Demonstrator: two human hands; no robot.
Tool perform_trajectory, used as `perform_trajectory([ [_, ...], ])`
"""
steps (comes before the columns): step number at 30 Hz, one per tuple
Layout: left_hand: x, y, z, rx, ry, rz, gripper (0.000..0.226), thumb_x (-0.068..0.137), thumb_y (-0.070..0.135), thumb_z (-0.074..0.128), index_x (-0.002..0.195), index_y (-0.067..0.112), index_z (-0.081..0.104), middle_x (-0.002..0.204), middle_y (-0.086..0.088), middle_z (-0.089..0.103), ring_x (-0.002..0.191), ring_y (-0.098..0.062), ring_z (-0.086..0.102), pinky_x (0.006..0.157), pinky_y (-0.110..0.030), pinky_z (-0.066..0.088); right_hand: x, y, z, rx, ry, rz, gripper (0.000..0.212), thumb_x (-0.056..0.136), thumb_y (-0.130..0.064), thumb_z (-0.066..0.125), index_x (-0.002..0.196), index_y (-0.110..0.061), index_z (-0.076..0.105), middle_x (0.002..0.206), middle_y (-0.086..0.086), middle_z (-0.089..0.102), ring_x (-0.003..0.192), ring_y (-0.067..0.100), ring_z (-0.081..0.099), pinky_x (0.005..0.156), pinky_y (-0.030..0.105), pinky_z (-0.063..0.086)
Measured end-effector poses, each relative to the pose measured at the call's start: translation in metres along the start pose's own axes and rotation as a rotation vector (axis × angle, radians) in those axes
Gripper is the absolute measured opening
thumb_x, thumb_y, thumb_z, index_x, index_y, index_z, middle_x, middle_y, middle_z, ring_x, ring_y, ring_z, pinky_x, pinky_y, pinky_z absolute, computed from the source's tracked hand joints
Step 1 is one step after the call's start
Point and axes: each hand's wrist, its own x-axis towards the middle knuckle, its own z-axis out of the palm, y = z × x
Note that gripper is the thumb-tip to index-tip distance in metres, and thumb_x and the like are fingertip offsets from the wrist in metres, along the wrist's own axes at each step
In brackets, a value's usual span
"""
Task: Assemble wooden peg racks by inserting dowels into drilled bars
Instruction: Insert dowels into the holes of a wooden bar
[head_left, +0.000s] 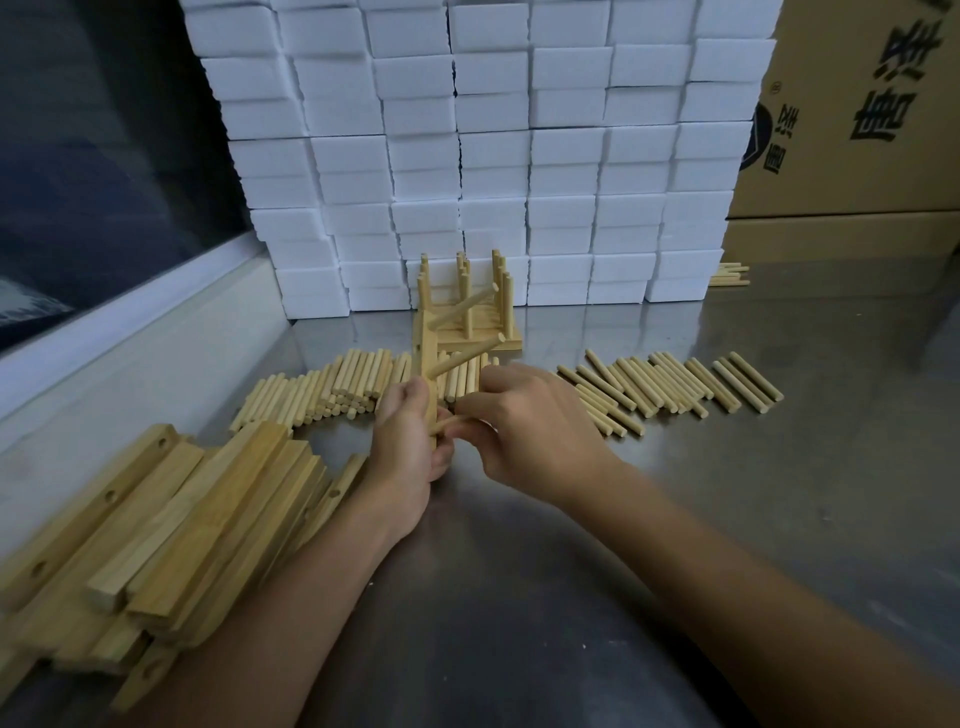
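Many dowels (332, 387) (loose), steel table (727, 467), white boxes (493, 156)

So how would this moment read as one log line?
step: dowel insertion | left hand: holds drilled bar | right hand: pinches dowel at bar | finished racks: behind

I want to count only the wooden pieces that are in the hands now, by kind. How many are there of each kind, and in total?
drilled bar, held upright by the left hand: 1
seated dowels, sticking out of the bar: 2
loose dowel, pinched by the right hand at the bar's lower part: 1
Total: 4 pieces
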Motion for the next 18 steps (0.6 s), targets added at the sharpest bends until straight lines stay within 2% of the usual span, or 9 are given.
perform_trajectory([
  [3,0.0,-0.001,0.002,0.045,0.03,0.01,0.022,0.108,0.031,0.036,0.103,0.014,0.049,0.069,-0.006,0.042,0.039,-0.008,0.034,0.033,-0.016,0.023,0.002,-0.007,0.001,-0.108,0.037,-0.026,0.017,0.078,-0.019,0.081,0.066,-0.013,0.071,0.061,0.003,0.051,0.055,0.024,0.047,0.055,0.028,0.025],
  [5,-0.001,-0.003,0.005,0.084,0.05,0.029,0.021,0.107,0.031,0.036,0.098,0.017,0.048,0.064,-0.001,0.039,0.041,-0.006,0.035,0.034,-0.017,0.026,0.001,-0.012,0.002,-0.19,0.014,-0.045,0.018,0.064,-0.013,0.086,0.061,-0.014,0.068,0.059,0.002,0.051,0.054,0.023,0.049,0.054,0.027,0.024],
  [7,-0.001,-0.004,0.006,0.085,0.06,0.039,0.023,0.107,0.031,0.036,0.091,0.019,0.047,0.061,0.002,0.036,0.04,-0.005,0.035,0.034,-0.018,0.026,0.001,-0.013,0.003,-0.191,0.015,-0.052,0.021,0.06,-0.01,0.086,0.059,-0.014,0.066,0.058,0.001,0.051,0.053,0.023,0.049,0.053,0.027,0.024],
  [10,-0.001,-0.004,0.008,0.118,0.07,0.05,0.022,0.106,0.03,0.037,0.089,0.02,0.047,0.063,-0.001,0.039,0.047,-0.009,0.039,0.039,-0.02,0.031,-0.002,-0.012,0.002,-0.138,0.014,-0.006,0.024,0.064,-0.014,0.083,0.057,-0.014,0.06,0.056,0.0,0.051,0.048,0.022,0.048,0.051,0.026,0.02],
  [13,-0.001,-0.005,0.008,0.147,0.068,0.075,0.018,0.106,0.03,0.04,0.093,0.02,0.049,0.07,-0.002,0.045,0.059,-0.014,0.045,0.051,-0.027,0.038,-0.005,-0.011,0.002,-0.115,-0.022,0.051,0.026,0.078,-0.025,0.073,0.058,-0.016,0.059,0.055,-0.003,0.054,0.044,0.022,0.047,0.048,0.025,0.018],
  [16,0.0,-0.005,0.006,0.179,0.052,0.083,0.017,0.106,0.03,0.04,0.095,0.02,0.049,0.069,-0.001,0.045,0.05,-0.009,0.04,0.041,-0.018,0.034,-0.007,-0.009,0.006,-0.089,-0.079,0.114,0.034,0.093,-0.039,0.055,0.068,-0.018,0.067,0.058,-0.003,0.058,0.048,0.02,0.039,0.049,0.027,0.023],
  [18,0.0,-0.005,0.006,0.177,0.037,0.077,0.017,0.106,0.03,0.04,0.095,0.02,0.048,0.067,-0.001,0.043,0.046,-0.007,0.037,0.036,-0.015,0.03,-0.008,-0.007,0.007,-0.068,-0.091,0.117,0.036,0.095,-0.04,0.053,0.07,-0.018,0.068,0.06,-0.003,0.058,0.05,0.017,0.035,0.049,0.027,0.025],
])
